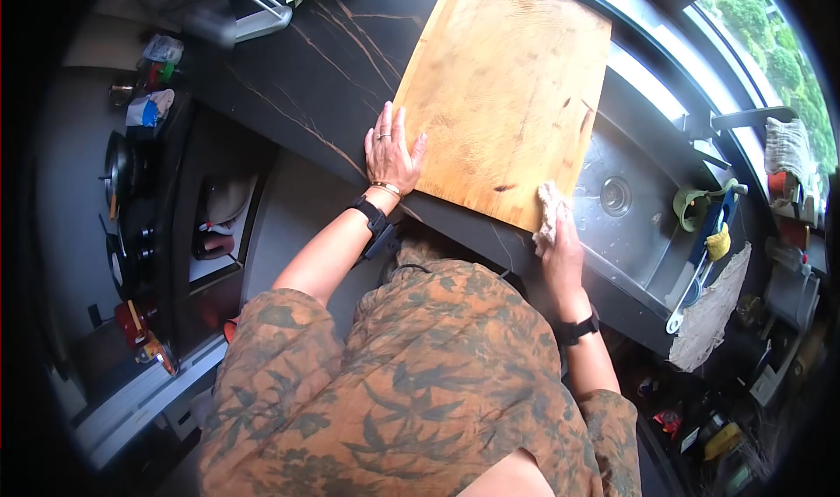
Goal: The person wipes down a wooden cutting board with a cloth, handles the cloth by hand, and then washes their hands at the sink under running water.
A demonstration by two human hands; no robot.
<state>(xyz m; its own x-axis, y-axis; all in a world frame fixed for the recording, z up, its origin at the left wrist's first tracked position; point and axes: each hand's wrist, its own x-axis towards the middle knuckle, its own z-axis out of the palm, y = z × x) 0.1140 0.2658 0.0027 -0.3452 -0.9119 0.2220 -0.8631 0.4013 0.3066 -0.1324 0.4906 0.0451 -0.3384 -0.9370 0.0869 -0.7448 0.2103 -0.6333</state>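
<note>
Left hand open on wooden board, right hand closed on cloth, beside sink with drain

No lettering, brand, number or sign can be made out on anything in view. The small packages at the edges are too blurred to be read.

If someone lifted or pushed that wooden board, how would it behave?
The board is probably stiff: it lies flat, with straight edges. Being a broad piece of wood, it may feel fairly heavy. Pushed sideways, it would likely slide rather than roll, but might tip if shoved far over the sink.
</note>
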